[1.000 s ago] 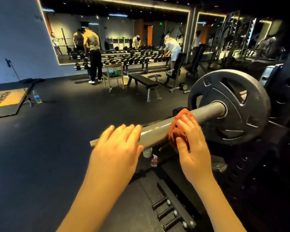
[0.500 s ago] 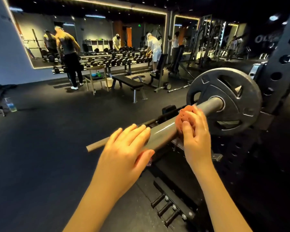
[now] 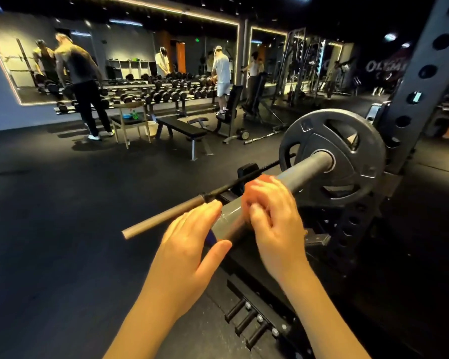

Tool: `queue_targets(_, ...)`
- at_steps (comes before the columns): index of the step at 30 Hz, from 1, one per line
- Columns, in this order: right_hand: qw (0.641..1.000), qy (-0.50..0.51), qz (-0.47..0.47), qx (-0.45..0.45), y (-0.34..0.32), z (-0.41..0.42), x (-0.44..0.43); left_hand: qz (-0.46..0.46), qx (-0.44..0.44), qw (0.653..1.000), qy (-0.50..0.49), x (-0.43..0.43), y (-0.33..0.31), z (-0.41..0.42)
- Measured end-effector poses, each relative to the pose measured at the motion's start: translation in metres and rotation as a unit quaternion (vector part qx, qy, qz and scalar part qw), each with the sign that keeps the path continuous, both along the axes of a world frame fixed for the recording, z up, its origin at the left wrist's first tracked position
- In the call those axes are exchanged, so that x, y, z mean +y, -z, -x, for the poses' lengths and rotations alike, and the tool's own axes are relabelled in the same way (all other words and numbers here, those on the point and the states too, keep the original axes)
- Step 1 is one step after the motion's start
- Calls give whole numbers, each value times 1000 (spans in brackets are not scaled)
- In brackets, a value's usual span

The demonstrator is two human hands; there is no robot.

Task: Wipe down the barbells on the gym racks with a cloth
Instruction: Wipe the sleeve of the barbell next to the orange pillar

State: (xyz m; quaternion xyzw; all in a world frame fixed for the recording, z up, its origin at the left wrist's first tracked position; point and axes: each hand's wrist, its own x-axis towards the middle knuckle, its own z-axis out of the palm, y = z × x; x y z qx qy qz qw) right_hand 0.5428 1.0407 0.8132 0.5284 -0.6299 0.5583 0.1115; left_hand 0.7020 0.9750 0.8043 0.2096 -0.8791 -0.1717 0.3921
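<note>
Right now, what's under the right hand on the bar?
An orange cloth, held against the gray bar by the right hand. Only its top edge peeks out past the fingers. The rest of the cloth, and the bar beneath it, are covered.

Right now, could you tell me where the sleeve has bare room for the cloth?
Free: the barbell sleeve between the right hand, which holds the cloth, and the weight plate. The floor left of the bar is bare too. Crowded: the sleeve's near end, where the left hand rests beside the right.
</note>
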Motion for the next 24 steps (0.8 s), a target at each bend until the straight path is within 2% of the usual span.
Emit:
queue_targets(3,993,-101,-11,64,6,-5,13,0,-3,1000,-2,1,0,1)
queue_targets(5,996,-66,-25,60,1,17,6,7,-7,1000,-8,2,1,-1)
queue_targets(7,1000,18,-14,16,-9,30,-3,19,-6,1000,-15,1,2,-2)
queue_targets(9,999,50,-13,-5,-15,20,-8,21,7,999,-23,1,5,0)
queue_targets(14,990,-115,4,80,1,-11,8,0,53,999,-15,4,11,8)
queue_targets(16,993,-97,-11,74,3,9,8,2,59,998,-18,4,12,8)
queue_targets(20,1000,-13,-13,-14,-3,16,5,-1,58,998,-21,5,12,7)
queue_targets(24,997,-74,-7,9,9,-30,16,-43,63,997,11,2,13,5)
